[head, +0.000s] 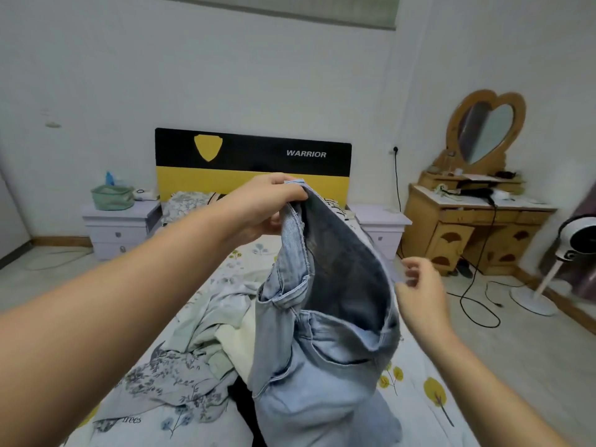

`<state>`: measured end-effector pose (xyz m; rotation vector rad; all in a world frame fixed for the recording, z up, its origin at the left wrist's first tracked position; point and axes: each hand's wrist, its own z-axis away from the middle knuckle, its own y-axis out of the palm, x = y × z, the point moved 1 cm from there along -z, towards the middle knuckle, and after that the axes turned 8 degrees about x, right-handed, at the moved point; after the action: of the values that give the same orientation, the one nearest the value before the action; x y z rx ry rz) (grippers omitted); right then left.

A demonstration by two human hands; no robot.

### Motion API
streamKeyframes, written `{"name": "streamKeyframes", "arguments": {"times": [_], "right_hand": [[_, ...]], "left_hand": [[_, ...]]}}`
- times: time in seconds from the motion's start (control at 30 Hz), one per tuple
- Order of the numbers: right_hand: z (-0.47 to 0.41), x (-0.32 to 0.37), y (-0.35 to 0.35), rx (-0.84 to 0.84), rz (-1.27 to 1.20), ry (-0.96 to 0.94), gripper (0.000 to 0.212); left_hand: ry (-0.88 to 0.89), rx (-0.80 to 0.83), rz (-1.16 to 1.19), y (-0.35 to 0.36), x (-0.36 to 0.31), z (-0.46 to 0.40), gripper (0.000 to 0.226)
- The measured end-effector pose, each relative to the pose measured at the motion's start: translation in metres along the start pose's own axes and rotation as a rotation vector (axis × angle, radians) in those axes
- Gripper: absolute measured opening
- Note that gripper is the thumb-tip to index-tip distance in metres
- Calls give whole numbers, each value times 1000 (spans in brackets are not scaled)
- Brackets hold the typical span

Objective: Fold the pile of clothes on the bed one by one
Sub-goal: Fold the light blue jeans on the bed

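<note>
left hand gripping jeans, bed

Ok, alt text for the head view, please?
The left hand grips the waistband of light blue jeans, lifted above a bed strewn with clothes. The right hand reaches for the waistband's other side, fingers loosely curled.

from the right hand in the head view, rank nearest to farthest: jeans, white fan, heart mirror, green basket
1. jeans, just left of the right hand
2. white fan, on the floor, far right
3. heart mirror, on the dresser, back right
4. green basket, on the left nightstand across the bed
</note>
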<state>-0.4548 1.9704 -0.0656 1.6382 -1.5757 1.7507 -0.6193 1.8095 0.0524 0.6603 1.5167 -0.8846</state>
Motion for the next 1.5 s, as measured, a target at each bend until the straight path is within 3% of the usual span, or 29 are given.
{"name": "streamKeyframes", "arguments": {"times": [0.07, 0.17, 0.23, 0.37, 0.43, 0.5, 0.6, 0.67, 0.73, 0.8, 0.9, 1.0, 1.13, 1.23, 1.37, 1.5], "right_hand": [[41, 19, 2, -190, -1, -388, 28], [78, 6, 22, -143, 566, -783, 38], [82, -21, 35, 12, 908, -746, 50], [80, -48, 30, 341, 1113, -459, 58], [78, -52, 11, 374, 1073, -408, 57], [73, -50, -15, 369, 947, -490, 50], [65, -25, -63, 360, 545, -565, 30], [58, -6, -89, 307, 226, -525, 27], [51, 6, -107, 237, 37, -486, 34], [44, 16, -120, 177, -54, -411, 36], [36, 23, -131, 61, -89, -342, 34], [32, 30, -138, -4, 61, -315, 34], [36, 47, -140, -41, 208, -274, 19], [32, 58, -144, -80, 169, -212, 27], [31, 88, -156, -124, 6, -188, 7], [38, 129, -174, -128, -131, -217, 9]], "left_hand": [[-2, -38, 35, 5, 0, -2, 11], [-3, -41, 51, 9, -2, -1, 10], [1, -44, 40, 11, -4, 2, 11], [0, -94, 82, 4, -6, 6, 18], [-24, -128, 137, -5, -3, 7, 23], [-69, -143, 212, -16, 3, 8, 23], [-118, -102, 323, -32, 13, 11, 22], [-121, -14, 360, -39, 17, 16, 25], [-84, 93, 318, -42, 20, 22, 32], [-50, 163, 109, -41, 26, 28, 32], [-57, 130, -263, -29, 37, 34, 16], [13, 57, -423, -17, 43, 34, 13], [73, 18, -242, -18, 36, 31, 12], [171, -70, -117, -25, 14, 28, 13], [301, -185, -152, -36, -33, 28, 19], [401, -238, -258, -55, -83, 39, 22]]}}
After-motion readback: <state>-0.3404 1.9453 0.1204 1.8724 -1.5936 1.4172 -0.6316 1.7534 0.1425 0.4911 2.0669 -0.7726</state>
